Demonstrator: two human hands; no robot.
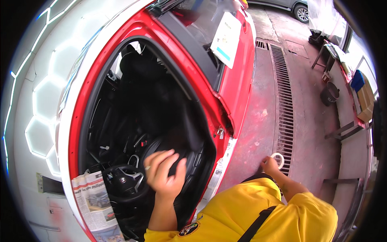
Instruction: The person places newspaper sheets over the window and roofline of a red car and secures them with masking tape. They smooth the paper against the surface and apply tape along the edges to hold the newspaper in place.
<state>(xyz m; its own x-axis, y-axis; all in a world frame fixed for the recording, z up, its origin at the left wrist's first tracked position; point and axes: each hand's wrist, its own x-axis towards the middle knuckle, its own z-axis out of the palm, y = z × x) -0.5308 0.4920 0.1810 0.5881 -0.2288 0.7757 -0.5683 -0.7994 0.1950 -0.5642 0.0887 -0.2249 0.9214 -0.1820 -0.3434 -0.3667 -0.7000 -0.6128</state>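
My left hand is raised in front of the open doorway of a red car. Its fingers are apart and slightly curved, with nothing in them, and a ring is on one finger. Low at my right side, my right hand grips a pale roll of tape, probably masking tape. Inside the car, the black steering wheel and dark seats show beyond my left hand. A newspaper sheet covers the body by the front of the doorway.
White paper hangs on the rear side window. A long floor grating runs beside the car. To the right stand a black bucket, a cardboard box and benches. A grey car is parked at the back.
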